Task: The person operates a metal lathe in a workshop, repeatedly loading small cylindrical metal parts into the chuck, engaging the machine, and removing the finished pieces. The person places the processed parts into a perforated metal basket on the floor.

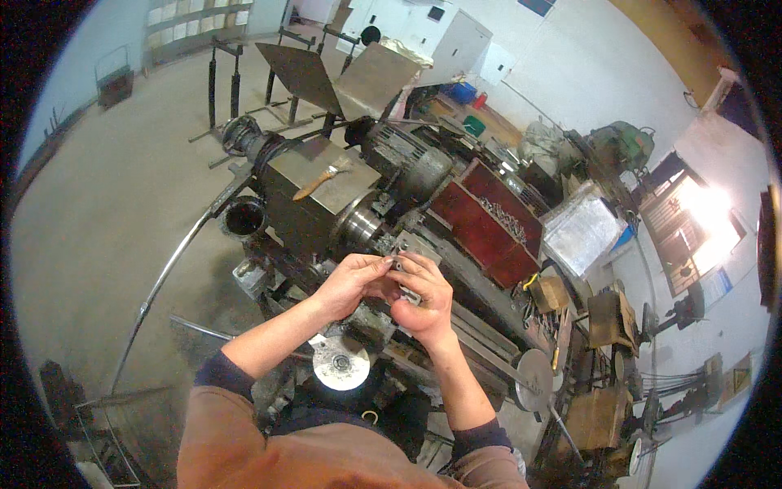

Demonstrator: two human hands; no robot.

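Both my hands meet in front of a lathe's metal chuck (pixel 358 228). My left hand (pixel 352 285) pinches a small grey metal part (pixel 397 265) between its fingertips. The fingers of my right hand (pixel 425 297) are curled round the same part from the other side. A second bit of bright metal (pixel 410 297) shows in the right palm; whether it belongs to the same piece I cannot tell. Below the hands sits a round pale handwheel dial (pixel 340 362) on the machine. A wooden-handled brush (pixel 319 181) lies on top of the headstock (pixel 314 167).
Behind the chuck is a ribbed electric motor (pixel 411 163). To its right stands a dark red box (pixel 489 220) with small metal pieces in it. A long metal lever (pixel 163 277) sticks out at left. A round disc (pixel 534 380) is at the lower right.
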